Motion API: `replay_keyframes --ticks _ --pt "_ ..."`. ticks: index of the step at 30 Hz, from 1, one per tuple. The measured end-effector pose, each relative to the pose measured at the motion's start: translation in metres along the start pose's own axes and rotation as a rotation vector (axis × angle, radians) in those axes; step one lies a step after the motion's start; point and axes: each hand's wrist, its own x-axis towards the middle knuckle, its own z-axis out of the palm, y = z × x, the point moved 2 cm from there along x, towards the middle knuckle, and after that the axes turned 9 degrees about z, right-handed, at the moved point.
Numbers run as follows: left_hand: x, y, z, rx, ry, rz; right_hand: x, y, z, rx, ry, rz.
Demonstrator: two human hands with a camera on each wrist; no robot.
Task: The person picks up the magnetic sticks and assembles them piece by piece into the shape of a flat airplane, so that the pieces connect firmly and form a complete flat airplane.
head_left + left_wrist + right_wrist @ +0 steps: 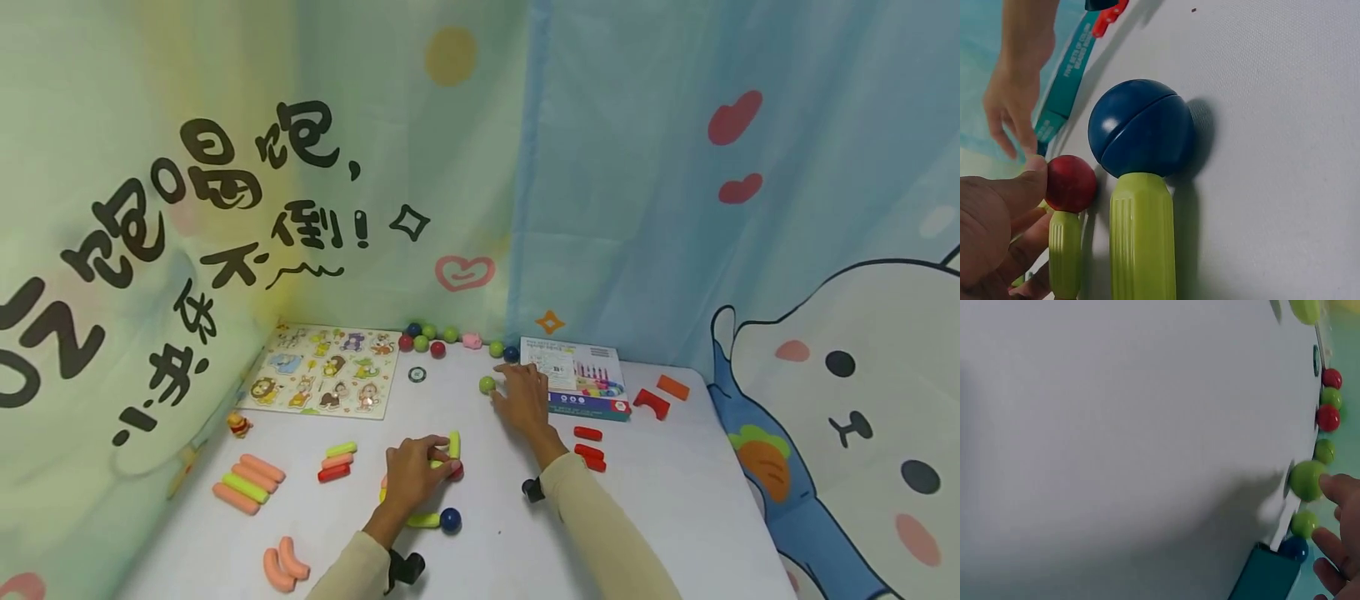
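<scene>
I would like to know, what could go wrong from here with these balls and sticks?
The green ball by the right grip might roll away, since the fingers do not appear wrapped around it. The left grip, busy at the red ball, might bump the nearby dark blue ball and shift the yellow-green stick touching it.

Head view: from above, forward and down, farthest off, over white tabletop [697,500] and pale printed cloth backdrop [622,208].
Left wrist view: low, tipped sideways, close to a glossy dark-blue round ball [1141,128].
Right wrist view: also sideways, facing a glossy light-green round ball [1305,480].
Shared by all three: flat teal-sided rectangular box [585,404].
</scene>
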Motion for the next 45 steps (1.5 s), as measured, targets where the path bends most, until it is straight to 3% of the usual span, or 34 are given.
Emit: replay_keyframes --ticks 8,14,20,24,26,29,33,36,45 --pt "-0.002 -0.001 0.003 0.024 -0.011 -0.033 -0.016 -0.020 0.020 -0.024 -0.156 -0.101" --pt "-0.002 0.000 0.002 0.025 0.006 -0.032 -0.027 -0.032 0.024 0.027 -0.189 -0.145" --pt "-0.005 0.001 0.000 0.023 0.021 -0.049 -0.036 -0.060 0.020 0.078 -0.424 -0.342" --pt "-0.009 -0.002 -0.002 0.031 0.035 -0.053 -0.037 -0.069 0.019 0.037 -0.468 -0.420" --pt "-0.012 -0.003 -0.003 0.030 0.042 -0.064 -0.037 -0.068 0.019 0.026 -0.453 -0.405" --pt "-0.014 -0.004 -0.005 0.026 0.052 -0.070 -0.036 -0.061 0.020 0.071 -0.434 -0.315" --pt "-0.015 -0.004 -0.007 0.012 0.054 -0.071 -0.036 -0.052 0.022 0.225 -0.411 -0.152" --pt "-0.016 -0.004 -0.006 0.010 0.057 -0.065 -0.039 -0.049 0.023 0.320 -0.422 -0.082" --pt "-0.016 -0.005 -0.004 -0.005 0.032 -0.031 -0.048 -0.042 0.024 0.382 -0.431 0.006"
